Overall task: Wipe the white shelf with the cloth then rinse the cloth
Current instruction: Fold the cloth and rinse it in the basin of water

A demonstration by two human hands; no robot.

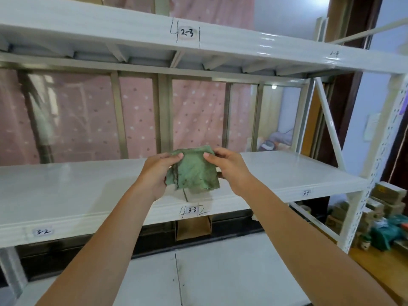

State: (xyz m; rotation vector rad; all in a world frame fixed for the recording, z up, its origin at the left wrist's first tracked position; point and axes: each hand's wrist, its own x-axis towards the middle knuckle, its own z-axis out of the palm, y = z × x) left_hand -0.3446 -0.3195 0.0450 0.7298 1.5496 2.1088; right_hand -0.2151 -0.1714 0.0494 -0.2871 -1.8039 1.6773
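Observation:
A green cloth [195, 171], folded and crumpled, hangs just above the middle white shelf [66, 191]. My left hand [157, 173] grips its left top corner and my right hand [228, 167] grips its right top corner, thumbs on the front. The cloth's lower edge hovers over the shelf near the label marked 3-3 [192, 210]; whether it touches the board I cannot tell.
A higher white shelf [110, 29] runs overhead and a lower one [220, 272] lies below my arms. A perforated white upright [375, 168] stands at the right. Boxes and green bags [384, 219] sit on the floor beyond it. A pink curtain [88, 120] hangs behind.

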